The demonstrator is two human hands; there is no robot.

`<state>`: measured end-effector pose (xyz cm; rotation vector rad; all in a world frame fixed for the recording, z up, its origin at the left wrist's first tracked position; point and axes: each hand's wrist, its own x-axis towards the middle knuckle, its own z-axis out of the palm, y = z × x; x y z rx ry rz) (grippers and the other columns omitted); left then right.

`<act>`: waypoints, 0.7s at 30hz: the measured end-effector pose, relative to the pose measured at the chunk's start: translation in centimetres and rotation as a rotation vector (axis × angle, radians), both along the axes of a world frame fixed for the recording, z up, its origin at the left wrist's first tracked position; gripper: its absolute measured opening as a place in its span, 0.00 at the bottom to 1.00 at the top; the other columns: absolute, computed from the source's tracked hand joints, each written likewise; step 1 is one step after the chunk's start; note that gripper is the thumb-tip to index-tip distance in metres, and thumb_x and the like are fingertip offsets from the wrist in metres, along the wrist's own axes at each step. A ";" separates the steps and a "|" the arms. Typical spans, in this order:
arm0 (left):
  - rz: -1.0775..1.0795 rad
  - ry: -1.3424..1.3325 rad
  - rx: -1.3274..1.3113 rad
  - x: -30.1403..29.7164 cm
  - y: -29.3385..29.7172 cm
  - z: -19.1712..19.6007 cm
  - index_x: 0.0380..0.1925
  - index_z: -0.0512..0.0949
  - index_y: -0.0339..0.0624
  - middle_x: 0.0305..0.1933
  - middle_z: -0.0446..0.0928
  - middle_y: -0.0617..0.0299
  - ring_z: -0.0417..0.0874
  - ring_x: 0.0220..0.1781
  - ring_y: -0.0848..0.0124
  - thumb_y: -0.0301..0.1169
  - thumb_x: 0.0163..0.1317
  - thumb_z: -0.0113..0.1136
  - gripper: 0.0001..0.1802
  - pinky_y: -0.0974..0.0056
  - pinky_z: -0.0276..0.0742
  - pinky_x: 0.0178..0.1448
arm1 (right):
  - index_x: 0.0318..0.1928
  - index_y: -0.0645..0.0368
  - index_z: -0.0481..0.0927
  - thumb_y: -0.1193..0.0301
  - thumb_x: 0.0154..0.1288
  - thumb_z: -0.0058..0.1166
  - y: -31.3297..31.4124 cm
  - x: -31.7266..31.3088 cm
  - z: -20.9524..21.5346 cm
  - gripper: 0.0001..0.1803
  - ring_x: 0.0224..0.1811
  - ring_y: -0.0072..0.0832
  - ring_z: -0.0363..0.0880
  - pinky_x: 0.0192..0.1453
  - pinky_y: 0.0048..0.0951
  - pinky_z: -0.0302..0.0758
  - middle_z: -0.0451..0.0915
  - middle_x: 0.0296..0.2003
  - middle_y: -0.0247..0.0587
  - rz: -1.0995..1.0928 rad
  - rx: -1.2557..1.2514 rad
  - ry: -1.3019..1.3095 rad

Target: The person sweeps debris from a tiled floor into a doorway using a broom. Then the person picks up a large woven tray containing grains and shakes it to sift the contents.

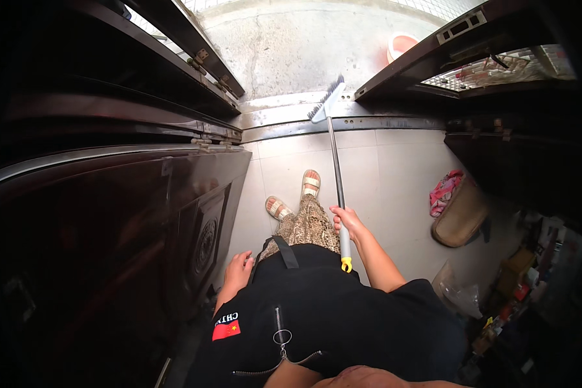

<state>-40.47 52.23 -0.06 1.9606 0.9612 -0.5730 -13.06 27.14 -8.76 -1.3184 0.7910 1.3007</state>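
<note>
The head view showed a long-handled brush point(336, 165), its head slanted over the metal threshold point(278, 131); whether the bristles point(315, 110) touched it could not be told. The right hand point(348, 223) was wrapped around the grey grip point(345, 246), while the left hand point(239, 268) hung loose, fingers slightly bent, nothing visible in it, near the dark door point(181, 194). The step seemed to be brushing at the threshold, and the next move probably called for steady guiding of the handle. Beyond stood a pink basin point(404, 44).
</note>
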 end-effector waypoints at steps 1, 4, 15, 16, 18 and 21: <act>0.010 0.005 0.003 0.1 0.0 -0.1 0.50 0.76 0.41 0.47 0.77 0.52 0.81 0.42 0.58 0.34 0.64 0.54 0.16 0.59 0.75 0.47 | 0.37 0.52 0.70 0.67 0.65 0.53 0.1 -0.1 0.2 0.07 0.11 0.15 0.60 0.14 0.23 0.61 0.64 0.15 0.23 0.009 -0.050 0.010; 0.020 -0.009 0.007 0.8 -0.5 0.5 0.50 0.76 0.41 0.47 0.77 0.52 0.81 0.42 0.58 0.34 0.64 0.53 0.16 0.59 0.75 0.47 | 0.35 0.58 0.69 0.71 0.65 0.47 1.7 1.5 -4.4 0.04 0.11 0.17 0.62 0.14 0.23 0.62 0.64 0.14 0.25 -0.135 0.055 0.218; -0.016 0.032 0.016 0.1 -0.7 0.2 0.50 0.76 0.42 0.45 0.77 0.52 0.81 0.43 0.58 0.36 0.65 0.53 0.16 0.58 0.75 0.47 | 0.37 0.54 0.71 0.69 0.64 0.50 5.5 2.5 -7.3 0.04 0.10 0.14 0.56 0.12 0.20 0.57 0.60 0.13 0.18 -0.142 0.309 0.189; -0.022 0.030 0.010 0.2 -0.7 -0.2 0.50 0.76 0.42 0.45 0.77 0.52 0.81 0.43 0.58 0.37 0.65 0.53 0.17 0.58 0.75 0.47 | 0.40 0.53 0.71 0.69 0.65 0.48 4.2 1.3 -4.5 0.04 0.11 0.13 0.58 0.13 0.21 0.59 0.60 0.14 0.19 -0.066 0.246 0.149; 0.002 0.010 -0.012 0.2 -0.8 -0.5 0.50 0.76 0.42 0.46 0.77 0.52 0.81 0.43 0.59 0.37 0.65 0.53 0.17 0.58 0.75 0.48 | 0.39 0.52 0.70 0.70 0.65 0.47 3.1 -0.7 -2.5 0.04 0.11 0.14 0.58 0.14 0.22 0.60 0.60 0.14 0.19 -0.072 0.187 0.171; 0.011 0.040 0.002 1.0 -0.9 0.4 0.50 0.76 0.42 0.46 0.77 0.52 0.81 0.43 0.59 0.37 0.65 0.52 0.17 0.58 0.75 0.48 | 0.37 0.52 0.69 0.72 0.64 0.45 5.1 -1.1 -4.0 0.01 0.11 0.15 0.58 0.15 0.23 0.61 0.61 0.14 0.20 -0.148 0.153 0.271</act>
